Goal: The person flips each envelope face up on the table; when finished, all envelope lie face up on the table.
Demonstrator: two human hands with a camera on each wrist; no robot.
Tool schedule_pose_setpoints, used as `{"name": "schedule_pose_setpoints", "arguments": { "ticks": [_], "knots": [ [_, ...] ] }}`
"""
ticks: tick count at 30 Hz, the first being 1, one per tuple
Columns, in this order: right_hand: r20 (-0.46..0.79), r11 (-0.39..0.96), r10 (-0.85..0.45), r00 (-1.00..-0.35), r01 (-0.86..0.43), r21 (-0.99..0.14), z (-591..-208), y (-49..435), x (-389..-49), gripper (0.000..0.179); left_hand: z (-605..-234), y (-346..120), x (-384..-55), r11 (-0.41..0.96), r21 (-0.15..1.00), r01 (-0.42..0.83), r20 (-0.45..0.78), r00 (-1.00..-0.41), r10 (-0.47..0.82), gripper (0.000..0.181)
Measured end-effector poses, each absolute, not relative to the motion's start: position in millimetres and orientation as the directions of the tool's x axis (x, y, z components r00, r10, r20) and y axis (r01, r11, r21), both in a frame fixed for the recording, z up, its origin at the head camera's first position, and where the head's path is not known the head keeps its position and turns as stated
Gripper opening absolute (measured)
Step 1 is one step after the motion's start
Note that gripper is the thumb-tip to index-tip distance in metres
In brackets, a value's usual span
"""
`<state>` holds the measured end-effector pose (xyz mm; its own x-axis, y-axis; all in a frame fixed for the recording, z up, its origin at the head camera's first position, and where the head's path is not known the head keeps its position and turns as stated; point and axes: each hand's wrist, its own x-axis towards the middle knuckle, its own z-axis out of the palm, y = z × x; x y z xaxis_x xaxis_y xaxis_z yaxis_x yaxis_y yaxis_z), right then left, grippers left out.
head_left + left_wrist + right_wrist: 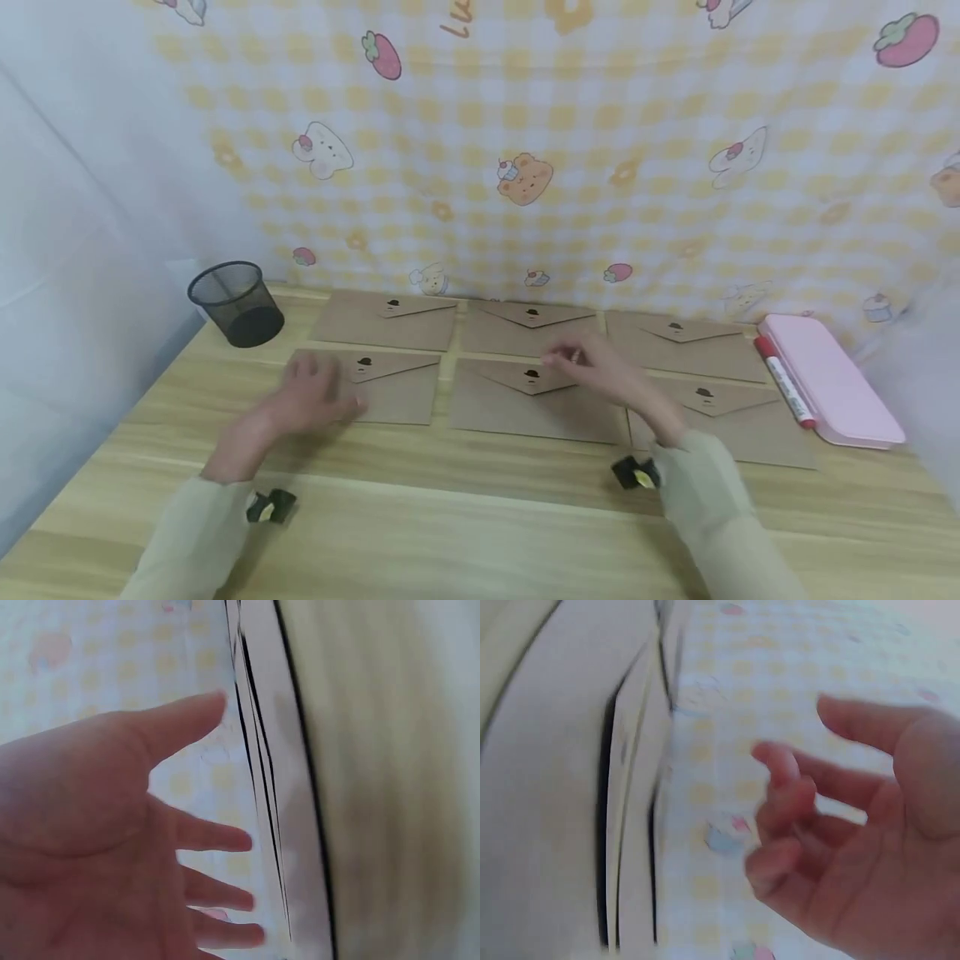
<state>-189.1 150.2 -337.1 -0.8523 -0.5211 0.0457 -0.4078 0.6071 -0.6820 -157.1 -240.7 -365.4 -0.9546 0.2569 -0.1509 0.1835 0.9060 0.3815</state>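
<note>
Brown paper envelopes lie in two rows of three, each with a small dark hat print on its flap. My left hand is over the left end of the front-left envelope. In the left wrist view that hand has its thumb and fingers spread, holding nothing. Above the front-middle envelope is my right hand, near the back-middle envelope. From the right wrist view, the right hand has loosely bent fingers and a separate thumb, with nothing held.
A black mesh pen cup stands at the back left of the wooden table. On the right lie a red-capped marker and a pink case. Behind hangs a yellow-checked curtain.
</note>
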Motion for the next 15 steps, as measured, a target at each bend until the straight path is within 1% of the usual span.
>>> {"name": "schedule_pose_setpoints", "arguments": {
  "ticks": [1, 3, 7, 10, 15],
  "knots": [
    [0.035, 0.605, -0.532, -0.846, -0.409, -0.683, -335.8, 157.8, -182.4, 0.031, -365.2, -237.8, -151.9, 0.905, 0.386, 0.181, -0.176, -0.948, 0.264, 0.079],
    [0.022, 0.607, -0.552, -0.834, -0.419, -0.675, -332.4, 169.9, -170.6, 0.030, -368.0, -234.2, -146.4, 0.901, 0.387, 0.196, -0.184, -0.941, 0.283, 0.079],
    [0.010, 0.626, -0.565, -0.825, -0.437, -0.646, -325.3, 180.5, -158.1, 0.029, -372.1, -227.9, -141.5, 0.925, 0.341, 0.167, -0.240, -0.936, 0.257, 0.081],
    [0.012, 0.643, -0.556, -0.831, -0.439, -0.627, -321.5, 183.2, -154.4, 0.029, -374.0, -224.5, -139.2, 0.933, 0.327, 0.148, -0.262, -0.935, 0.240, 0.081],
    [-0.007, 0.667, -0.543, -0.840, -0.427, -0.610, -319.3, 183.5, -153.0, 0.030, -376.1, -222.3, -138.2, 0.933, 0.329, 0.144, -0.254, -0.938, 0.235, 0.081]
  ]
}}
